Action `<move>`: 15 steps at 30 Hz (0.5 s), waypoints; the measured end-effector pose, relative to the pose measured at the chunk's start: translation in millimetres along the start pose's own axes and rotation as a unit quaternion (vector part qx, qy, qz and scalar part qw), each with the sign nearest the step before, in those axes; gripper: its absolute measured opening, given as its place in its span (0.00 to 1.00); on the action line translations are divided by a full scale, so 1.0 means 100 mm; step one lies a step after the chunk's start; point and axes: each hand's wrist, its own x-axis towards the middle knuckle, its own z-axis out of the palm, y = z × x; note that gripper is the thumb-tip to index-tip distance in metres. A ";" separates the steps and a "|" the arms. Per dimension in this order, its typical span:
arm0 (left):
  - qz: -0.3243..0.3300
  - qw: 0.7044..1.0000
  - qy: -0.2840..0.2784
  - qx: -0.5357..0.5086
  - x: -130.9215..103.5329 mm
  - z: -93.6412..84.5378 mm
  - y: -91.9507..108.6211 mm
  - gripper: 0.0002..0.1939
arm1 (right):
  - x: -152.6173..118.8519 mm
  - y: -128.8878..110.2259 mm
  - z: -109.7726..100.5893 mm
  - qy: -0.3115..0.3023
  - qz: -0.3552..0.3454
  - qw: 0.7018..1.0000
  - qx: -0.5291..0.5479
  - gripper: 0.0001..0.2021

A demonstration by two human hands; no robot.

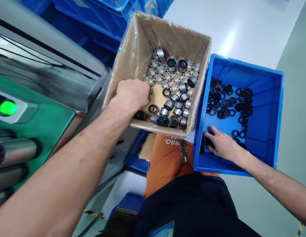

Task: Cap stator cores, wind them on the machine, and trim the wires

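My left hand (133, 94) reaches into a cardboard box (140, 39) lined with clear plastic. Its fingers are curled closed and point down beside the metal rings at the left wall; the back of the hand hides whatever they grip. Toothed steel ring cores (176, 79) stand in rows on the box floor, and several with black end pieces (169, 105) lie loosely at the near right. In a blue bin (256, 166), my right hand (222, 142) has its fingers curled around dark black plastic rings (204, 141) at the near left corner. More black plastic rings (218, 93) are heaped farther back.
A green-topped machine (51, 108) with a lit green display (8, 107) and metal rollers (16, 151) stands at the left. Stacked blue crates (101, 19) are behind the box. A white table (232, 19) supports the containers, whose walls rise around both hands.
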 end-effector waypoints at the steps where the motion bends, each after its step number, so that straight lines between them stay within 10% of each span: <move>1: 0.001 1.000 0.002 -0.005 0.01 0.00 0.00 0.33 | 0.03 0.02 -0.01 0.004 0.001 1.000 0.002 0.25; 8: -0.001 0.994 0.045 -0.099 -0.01 0.12 -0.10 0.44 | 0.15 0.14 0.01 0.043 -0.007 0.999 0.033 0.28; 15: 0.026 0.978 0.114 -0.175 -0.13 0.17 -0.14 0.31 | 0.23 0.26 0.02 0.093 0.019 0.988 0.121 0.24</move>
